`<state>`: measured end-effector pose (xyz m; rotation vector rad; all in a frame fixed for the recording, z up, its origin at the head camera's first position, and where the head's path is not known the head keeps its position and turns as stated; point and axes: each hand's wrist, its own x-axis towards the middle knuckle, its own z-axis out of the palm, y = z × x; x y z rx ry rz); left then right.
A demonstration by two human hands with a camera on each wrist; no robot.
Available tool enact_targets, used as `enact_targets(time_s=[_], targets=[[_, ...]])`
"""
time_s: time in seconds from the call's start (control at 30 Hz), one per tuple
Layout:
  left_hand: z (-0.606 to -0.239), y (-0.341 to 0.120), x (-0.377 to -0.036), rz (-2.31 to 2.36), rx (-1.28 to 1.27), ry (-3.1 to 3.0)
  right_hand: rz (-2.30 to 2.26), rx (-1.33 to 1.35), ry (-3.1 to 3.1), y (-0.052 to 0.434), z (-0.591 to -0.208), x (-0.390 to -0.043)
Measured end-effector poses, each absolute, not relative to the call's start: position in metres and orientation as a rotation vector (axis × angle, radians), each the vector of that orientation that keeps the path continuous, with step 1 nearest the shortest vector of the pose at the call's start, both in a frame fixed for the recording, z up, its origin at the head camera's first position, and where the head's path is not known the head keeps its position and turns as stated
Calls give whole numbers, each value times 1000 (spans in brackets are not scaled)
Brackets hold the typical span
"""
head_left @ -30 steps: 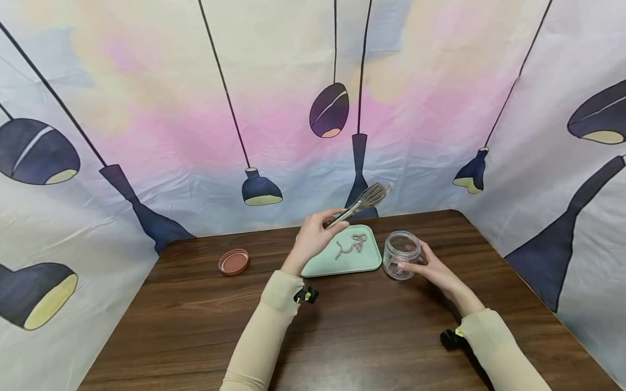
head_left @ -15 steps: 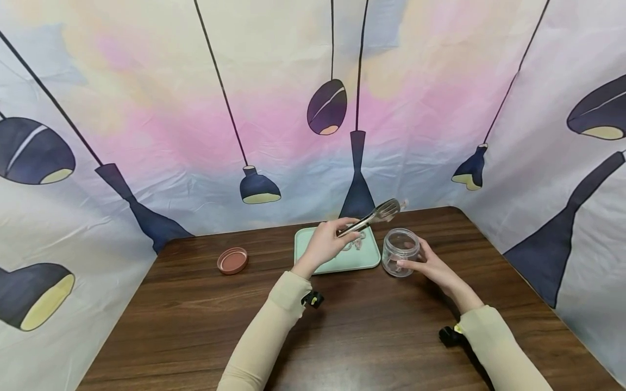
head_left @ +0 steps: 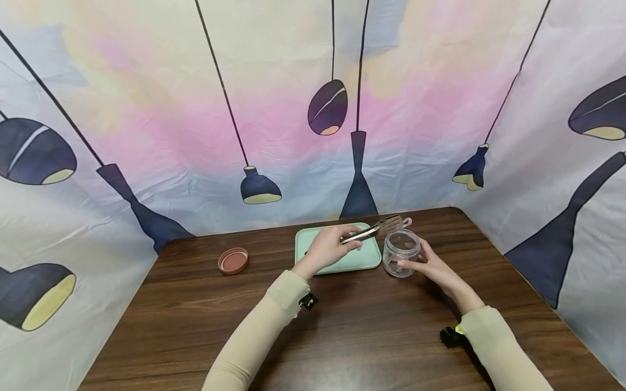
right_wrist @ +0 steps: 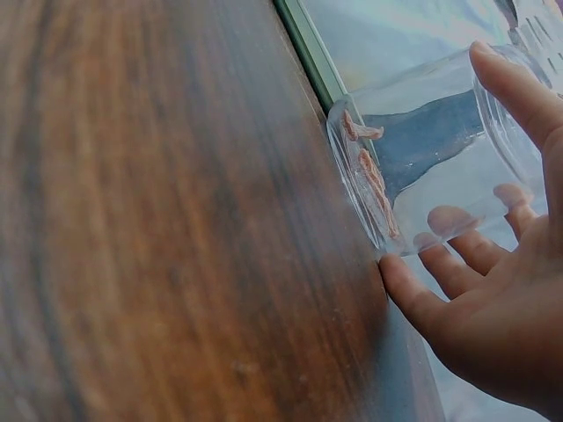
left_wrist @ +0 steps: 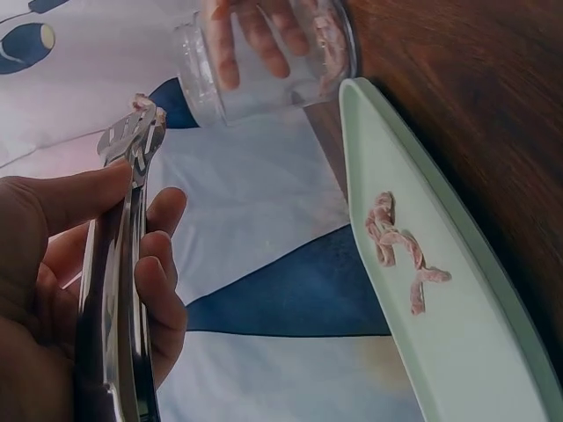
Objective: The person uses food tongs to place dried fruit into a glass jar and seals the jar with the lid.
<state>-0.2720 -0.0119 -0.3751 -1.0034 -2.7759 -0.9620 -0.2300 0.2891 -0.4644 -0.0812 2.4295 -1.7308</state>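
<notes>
A: The background is filled by a lamp-printed cloth (head_left: 176, 108), with a brown table (head_left: 371, 326) set before it. How are the tongs placed?

B: The tongs (head_left: 362, 235) are gripped by the left hand (head_left: 329, 248), thumb against curled fingers. Their length is pointed rightward and away from the palm, towards the jar, and a pink strip (head_left: 407, 222) is held at their tips.

A: And the jar?

B: The jar (head_left: 393, 258) is stood upright just beside the tray (head_left: 359, 262). It is clasped from its right by the right hand (head_left: 432, 267), the nearer of the two.

A: What is added by the wrist views?

B: By the left one, a gap is shown between the tips and the jar's mouth, and strips on the tray (left_wrist: 383, 230) are revealed, hidden overhead by the left hand and tongs. By the right one, strips at the jar's bottom (right_wrist: 376, 192) are shown clearly.
</notes>
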Motion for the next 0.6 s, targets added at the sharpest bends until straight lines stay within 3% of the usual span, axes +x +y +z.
enact_targets(time_s=[0.6], targets=[[-376,-4,-272,-790,-1051,-2808,-1706,-67,2424,291,-464,-230]])
